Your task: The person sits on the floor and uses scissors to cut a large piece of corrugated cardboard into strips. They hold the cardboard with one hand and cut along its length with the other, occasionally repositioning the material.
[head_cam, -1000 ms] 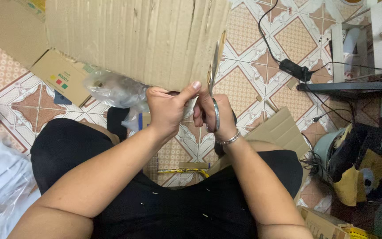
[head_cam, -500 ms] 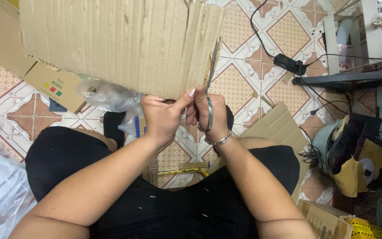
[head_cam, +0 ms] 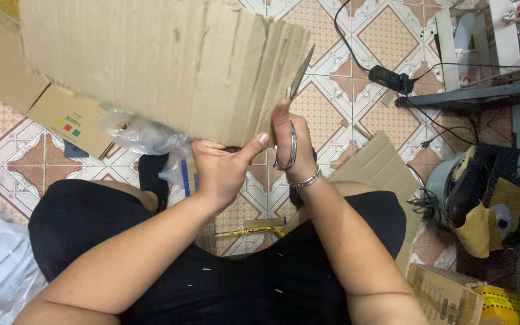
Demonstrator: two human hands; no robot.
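Patterned tile floor (head_cam: 386, 36), cluttered.
On it lie a flat cardboard piece (head_cam: 375, 168), a black power adapter (head_cam: 390, 79), and a clear plastic bag (head_cam: 142, 133).

The big cardboard sheet (head_cam: 151, 66) blocks the space ahead, while bare tiled floor (head_cam: 326, 108) lies open right of the scissors (head_cam: 293, 120).

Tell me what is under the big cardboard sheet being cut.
Below the cardboard sheet a clear plastic bag, a flattened box and tiled floor show. Whatever lies directly beneath is covered.
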